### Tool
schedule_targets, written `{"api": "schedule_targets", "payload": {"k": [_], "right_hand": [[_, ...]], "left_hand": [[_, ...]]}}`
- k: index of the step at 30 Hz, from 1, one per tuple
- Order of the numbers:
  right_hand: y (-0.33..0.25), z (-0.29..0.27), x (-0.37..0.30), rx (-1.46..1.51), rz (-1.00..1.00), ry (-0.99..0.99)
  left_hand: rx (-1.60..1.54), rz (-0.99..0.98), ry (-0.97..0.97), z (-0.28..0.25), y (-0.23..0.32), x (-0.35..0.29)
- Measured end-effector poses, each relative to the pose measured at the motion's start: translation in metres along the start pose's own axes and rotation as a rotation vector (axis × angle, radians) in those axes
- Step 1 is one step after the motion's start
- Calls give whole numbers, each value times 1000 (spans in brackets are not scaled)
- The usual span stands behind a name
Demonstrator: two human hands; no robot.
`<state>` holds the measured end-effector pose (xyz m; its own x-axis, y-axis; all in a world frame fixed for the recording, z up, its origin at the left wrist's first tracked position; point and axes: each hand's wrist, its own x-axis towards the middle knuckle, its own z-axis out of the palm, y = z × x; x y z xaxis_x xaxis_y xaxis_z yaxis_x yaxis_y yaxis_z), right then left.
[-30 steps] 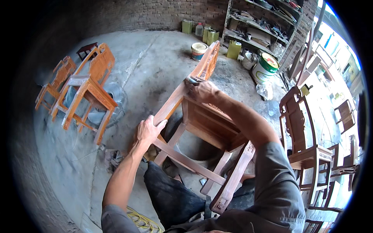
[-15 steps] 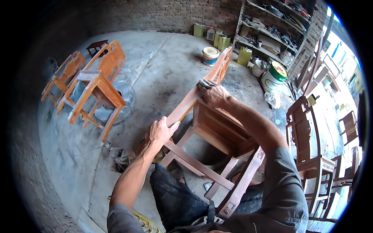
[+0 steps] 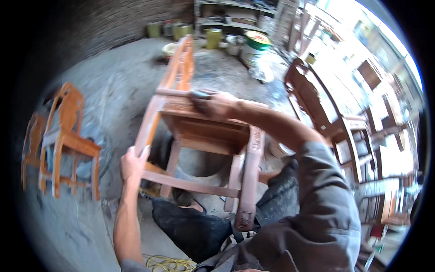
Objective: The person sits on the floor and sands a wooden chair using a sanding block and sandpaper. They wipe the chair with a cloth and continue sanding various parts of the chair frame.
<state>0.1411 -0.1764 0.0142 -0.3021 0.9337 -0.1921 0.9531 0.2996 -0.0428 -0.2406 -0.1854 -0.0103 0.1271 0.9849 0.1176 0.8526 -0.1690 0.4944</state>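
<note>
A brown wooden chair (image 3: 206,185) with a carved backrest (image 3: 183,63) lies tipped in front of me, its legs and stretchers toward my lap. My left hand (image 3: 133,164) is wrapped round its left back leg, thumb on top. On the seat's side edge, close to where the backrest begins, rests my right hand (image 3: 218,105). It is closed over a dark pad (image 3: 200,100) pressed to the wood; motion smears its fingers, and the pad's exact kind is unclear. Beneath the chair is a round, dark-centred base (image 3: 204,171), partly hidden by the frame.
Orange-brown chairs (image 3: 68,140) stand at left. A darker carved chair (image 3: 317,104) and more furniture stand at right. Behind are a green-white bucket (image 3: 255,49), yellow-green cans (image 3: 213,39) and a shelf (image 3: 231,22). A yellow cord (image 3: 170,263) lies near my lap.
The view has swung to the right, and the chair has turned more upright in the picture. My right hand has slid from the leg's upper part onto the seat edge; the left keeps its grip.
</note>
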Motion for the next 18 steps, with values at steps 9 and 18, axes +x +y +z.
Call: {"api": "schedule_targets", "payload": {"k": [9, 18], "right_hand": [[124, 57, -231, -52, -242, 413], [83, 45, -220, 370, -71, 521]], "left_hand": [[146, 22, -26, -1, 15, 2], [158, 29, -8, 3, -1, 7]]}}
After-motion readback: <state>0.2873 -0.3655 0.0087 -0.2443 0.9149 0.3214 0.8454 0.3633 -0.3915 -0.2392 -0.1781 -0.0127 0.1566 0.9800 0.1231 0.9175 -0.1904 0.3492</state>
